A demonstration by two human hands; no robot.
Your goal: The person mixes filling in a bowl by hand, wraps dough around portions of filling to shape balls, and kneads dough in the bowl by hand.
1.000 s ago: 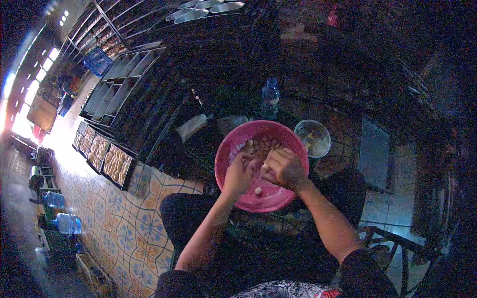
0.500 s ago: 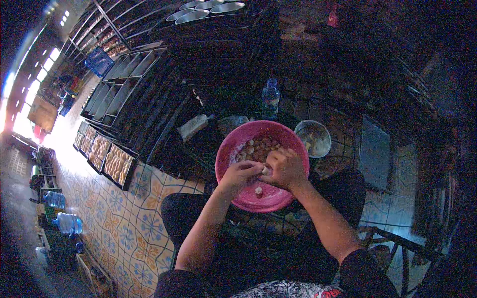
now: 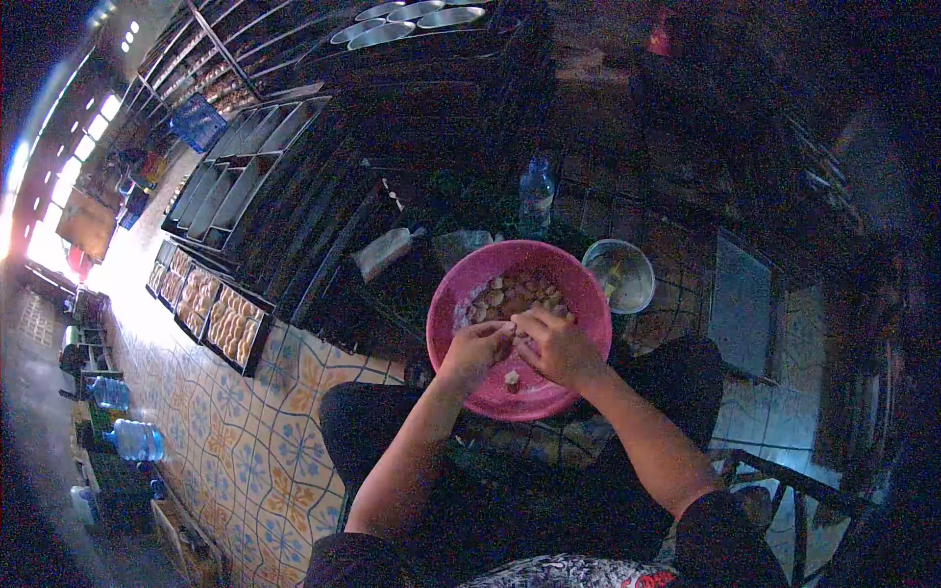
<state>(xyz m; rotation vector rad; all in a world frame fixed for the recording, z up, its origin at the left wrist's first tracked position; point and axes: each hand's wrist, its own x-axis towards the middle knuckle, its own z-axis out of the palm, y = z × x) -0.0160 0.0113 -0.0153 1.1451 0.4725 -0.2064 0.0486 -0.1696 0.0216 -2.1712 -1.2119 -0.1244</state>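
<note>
The head camera, the only view, showed a pink basin (image 3: pixel 542 394) between the person's knees, with both bare hands over its middle. The left hand (image 3: pixel 475 351) was on the basin's left half, fingers bent and drawn in; the right hand (image 3: pixel 556 350) was on its right half, fingers curled over toward the left fingertips. The tips met, or very nearly so. Whether either hand pinched a piece between them could not be told, as the fingers covered that spot.

Small brownish lumps (image 3: pixel 518 292) lay heaped along the basin's far side, just beyond the fingers. One pale piece (image 3: pixel 512 377) sat alone on the basin's near side, apart from the heap. Each lump looked light enough for a thumb and one finger, probably soft or crumbly, and so best taken by its sides with mild pressure; a hard squeeze would likely have dented or broken it. The basin looked like thin plastic, light and a little flexible, its rim the surest place to take hold.

Just right of the basin, near its far edge, stood a metal bowl (image 3: pixel 635 289); beyond the basin stood a clear bottle (image 3: pixel 536 196).
</note>
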